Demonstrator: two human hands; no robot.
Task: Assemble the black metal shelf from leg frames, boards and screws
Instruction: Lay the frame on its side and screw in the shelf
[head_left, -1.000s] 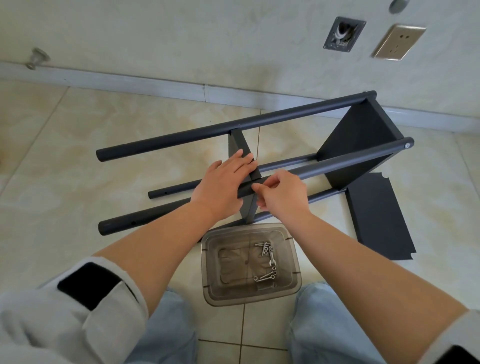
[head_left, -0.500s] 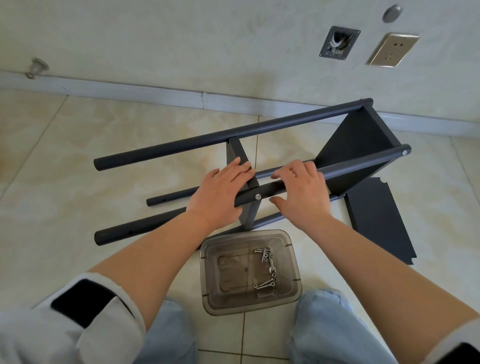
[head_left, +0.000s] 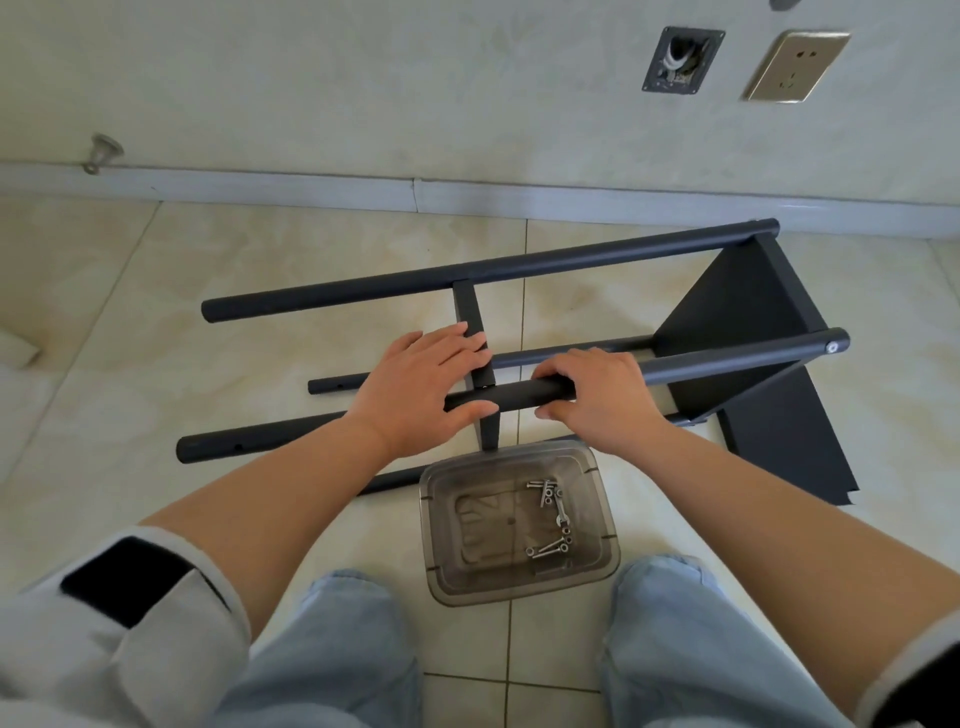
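Item: black metal shelf (head_left: 524, 332), part-built, lying on its side on the tiled floor (head_left: 260, 270) near the wall; four leg tubes run left to right, one board (head_left: 737, 322) fixed between them at the right end, a second board (head_left: 475, 332) standing edge-on at mid-length. Spare board (head_left: 784, 441) flat on the tiles at the right, partly under the frame. Near upper leg tube (head_left: 727, 358): raised off the floor, both hands on it. Judgement of step: seating the middle board against this tube and steadying the frame, likely ahead of turning or fastening it. To do it well, keep the tube level, press the board edge square to the tube so the holes meet, and bear down evenly with both hands so the fixed right end does not twist. Clear plastic tray (head_left: 519, 587): just in front of the knees, touching or nearly touching the lowest tube, holding loose screws (head_left: 550, 519) along its right side. Left hand (head_left: 415, 389): fingers straight and spread over the middle board, thumb reaching under the tube; a loose, wide hold. Right hand (head_left: 597, 395): fingers curled over the tube from above, thumb beneath, a closed grasp around it, just beside the left. Both forearms extended, sleeves pushed up.
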